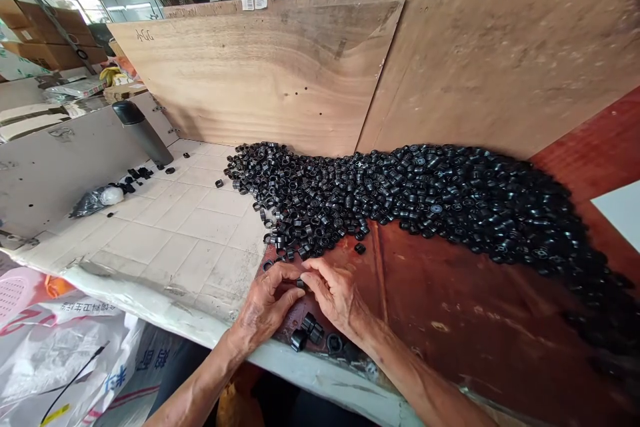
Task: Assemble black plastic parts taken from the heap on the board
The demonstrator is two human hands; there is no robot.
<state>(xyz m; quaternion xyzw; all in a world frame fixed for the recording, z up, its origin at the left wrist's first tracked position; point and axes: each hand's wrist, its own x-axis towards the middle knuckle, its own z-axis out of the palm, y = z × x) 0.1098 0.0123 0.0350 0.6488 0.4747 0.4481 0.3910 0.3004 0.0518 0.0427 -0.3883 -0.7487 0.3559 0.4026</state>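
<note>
My left hand [271, 300] and my right hand [336, 291] meet near the table's front edge. Between their fingertips is a small black plastic cap [301, 283], mostly hidden by the fingers. Both hands are closed in a pinch around it. Just below them lie several loose black caps [313, 327] close to the edge. Beyond the fingers spreads a long pile of black ring-like caps [310, 203], running from the middle of the table toward the right.
A plywood board [280, 80] stands along the back. At the left, a dark bottle [143, 133] leans against the side wall, near a small plastic bag [93, 201] and a few stray caps. The table's front edge [165, 310] is wrapped in pale plastic. White sacks [65, 360] lie below left.
</note>
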